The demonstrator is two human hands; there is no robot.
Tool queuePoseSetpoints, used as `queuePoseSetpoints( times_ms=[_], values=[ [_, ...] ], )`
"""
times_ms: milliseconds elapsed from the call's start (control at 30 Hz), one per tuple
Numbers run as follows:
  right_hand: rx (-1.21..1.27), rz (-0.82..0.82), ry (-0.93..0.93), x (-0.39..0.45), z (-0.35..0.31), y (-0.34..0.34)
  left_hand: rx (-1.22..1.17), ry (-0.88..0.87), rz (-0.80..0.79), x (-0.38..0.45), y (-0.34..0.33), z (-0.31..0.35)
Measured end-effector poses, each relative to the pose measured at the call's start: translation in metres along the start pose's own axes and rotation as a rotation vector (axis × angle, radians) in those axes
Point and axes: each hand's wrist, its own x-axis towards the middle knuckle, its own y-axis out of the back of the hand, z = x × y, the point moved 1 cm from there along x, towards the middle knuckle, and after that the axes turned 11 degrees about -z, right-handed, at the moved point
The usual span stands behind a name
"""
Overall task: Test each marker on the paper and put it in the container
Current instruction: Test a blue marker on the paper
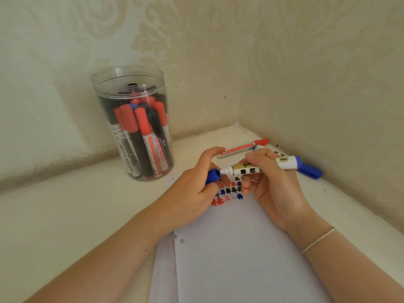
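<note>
The paper (244, 248) lies nearest me on the table (65, 215), its far end dotted with red, blue and black test marks (229, 192). Above them my left hand (194, 184) curls round a blue cap (212, 176), just off the tip of the marker (258, 168) that my right hand (271, 182) grips level. Beyond lie a red marker (242, 148) and a blue marker (309, 171). Far left stands the clear container (133, 121), crowded with markers.
</note>
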Motion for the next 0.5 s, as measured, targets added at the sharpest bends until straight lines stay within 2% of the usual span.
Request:
queuePoseSetpoints(
  times_ms=[200, 300, 400, 500],
  values=[
    [-0.092, -0.146, -0.051, -0.0018, 0.0016, -0.0014, 0.071, -0.071, -0.010, -0.0012, -0.0010, 0.0010],
    [0.047, -0.196, -0.098, -0.0022, 0.0017, -0.0014, -0.003, -0.103, 0.040, -0.0024, 0.0019, 0.0033],
    [0.105, -0.078, -0.083, -0.0005, 0.0001, -0.0022, -0.161, -0.107, 0.077, -0.0025, 0.0036, 0.0046],
    [-0.097, 0.126, 0.033, 0.0013, -0.0028, 0.0051, -0.302, -0.093, 0.134, -0.0009, 0.0070, 0.0046]
  ],
)
